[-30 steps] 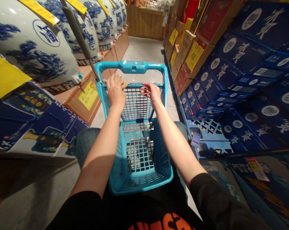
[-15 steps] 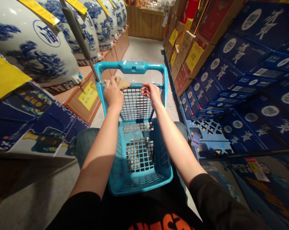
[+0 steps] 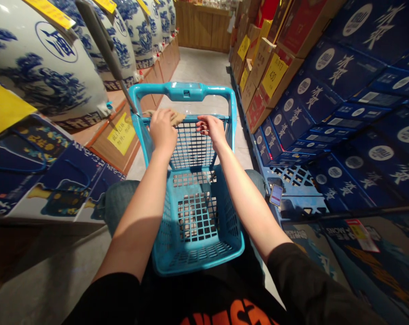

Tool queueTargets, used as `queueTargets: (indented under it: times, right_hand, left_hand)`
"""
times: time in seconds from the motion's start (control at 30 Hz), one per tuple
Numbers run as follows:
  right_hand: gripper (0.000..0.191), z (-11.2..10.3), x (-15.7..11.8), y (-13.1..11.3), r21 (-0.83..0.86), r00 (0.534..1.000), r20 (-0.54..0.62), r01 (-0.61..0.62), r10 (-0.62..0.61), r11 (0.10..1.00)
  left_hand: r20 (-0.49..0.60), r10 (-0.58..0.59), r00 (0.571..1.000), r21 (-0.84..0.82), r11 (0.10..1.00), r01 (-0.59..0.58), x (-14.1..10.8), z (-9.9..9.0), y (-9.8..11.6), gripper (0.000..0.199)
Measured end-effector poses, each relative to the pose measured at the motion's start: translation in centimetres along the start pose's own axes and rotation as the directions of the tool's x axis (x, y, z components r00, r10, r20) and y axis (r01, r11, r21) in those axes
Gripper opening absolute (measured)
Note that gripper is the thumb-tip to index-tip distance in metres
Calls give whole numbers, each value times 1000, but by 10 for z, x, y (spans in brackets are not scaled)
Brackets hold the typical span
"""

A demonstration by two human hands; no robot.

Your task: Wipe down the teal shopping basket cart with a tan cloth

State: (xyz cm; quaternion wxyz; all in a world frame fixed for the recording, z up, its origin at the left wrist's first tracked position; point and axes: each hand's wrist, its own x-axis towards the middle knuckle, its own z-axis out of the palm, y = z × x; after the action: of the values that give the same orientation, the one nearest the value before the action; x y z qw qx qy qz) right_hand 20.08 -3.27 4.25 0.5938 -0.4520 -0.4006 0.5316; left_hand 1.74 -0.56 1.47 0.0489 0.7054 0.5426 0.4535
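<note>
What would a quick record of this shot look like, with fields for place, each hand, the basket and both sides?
Place: shop aisle
Left hand: on the basket's top bar, beside a crumpled tan item
Right hand: fingers curled on the same bar
Basket: blue basket, mesh sides, held out in front
Left side: blue-and-white jars on a wooden stand
Right side: dark blue boxes, cardboard cartons

Porcelain jars (image 3: 51, 76) left, cartons (image 3: 261, 67) right, basket (image 3: 184, 91) between.

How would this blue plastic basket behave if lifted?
The basket is likely light for its size: open mesh walls. The thick rim suggests stiffness. With the left hand and right hand both on its crossbar, it should tip little.
</note>
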Motion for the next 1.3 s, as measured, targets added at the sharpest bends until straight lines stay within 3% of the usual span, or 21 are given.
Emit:
queueTargets:
  times: [0.17,0.43,0.7,0.97,1.17,1.3]
  right_hand:
    - [27,-1,0,-1,-20,1000,8,7,-7,1000]
    - [27,0,-2,-3,-14,1000,2,-8,8,1000]
    - [26,1,-1,-2,-69,1000,-3,-17,17,997]
    - [26,3,-4,-3,-83,1000,-7,-29,28,996]
    - [21,0,7,9,-62,999,37,15,-13,998]
    - [20,-2,8,10,-84,1000,17,12,-11,996]
  left_hand:
    - [117,118,986,-4,993,-119,-6,15,27,54]
    - [-73,-63,995,-4,998,63,3,-6,-12,53]
    - [67,26,997,-44,999,-23,0,8,7,50]
    - [-46,-74,996,-66,995,71,4,-3,-10,39]
    - [118,85,989,-69,995,-77,3,9,5,49]
    - [18,-14,1000,-18,1000,14,5,-3,-3,40]
